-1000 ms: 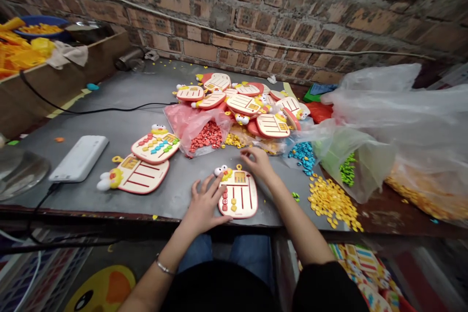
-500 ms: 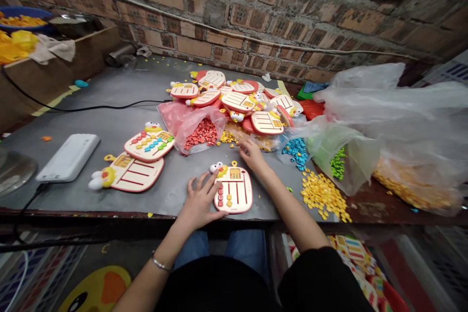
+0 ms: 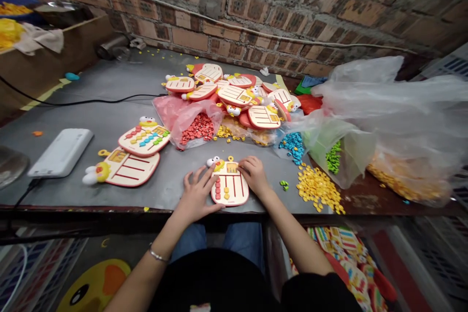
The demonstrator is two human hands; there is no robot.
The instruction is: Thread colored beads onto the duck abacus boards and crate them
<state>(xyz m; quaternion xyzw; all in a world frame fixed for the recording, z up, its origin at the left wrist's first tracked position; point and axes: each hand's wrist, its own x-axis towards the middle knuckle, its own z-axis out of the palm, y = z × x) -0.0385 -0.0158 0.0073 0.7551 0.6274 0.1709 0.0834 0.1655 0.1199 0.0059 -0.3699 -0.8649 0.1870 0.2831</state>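
A cream toy counting board [image 3: 236, 194] with a red rim, bulging eyes and slots lies flat at the table's near edge. Red beads [image 3: 218, 189] fill its leftmost slot, and a few yellow beads [image 3: 226, 193] sit in the one beside it. My left hand [image 3: 197, 192] grips the board's left side, thumb along the bottom edge and fingers on the face. My right hand [image 3: 254, 175] is at the upper right of the board with fingertips pinched together over the slots. Whatever is between those fingertips is too small to make out.
Behind lie stacked boards [image 3: 236, 96], a bag of red beads [image 3: 197, 129] and yellow beads [image 3: 224, 131]. Blue beads [image 3: 292, 145], green beads [image 3: 333, 157] and a yellow bead pile [image 3: 318, 187] are at right. Two boards [image 3: 133, 169] and a white power bank [image 3: 61, 152] are at left.
My right hand has come back from the yellow beads behind the board to the board's upper right side. My left hand keeps its hold. The view has shifted slightly.
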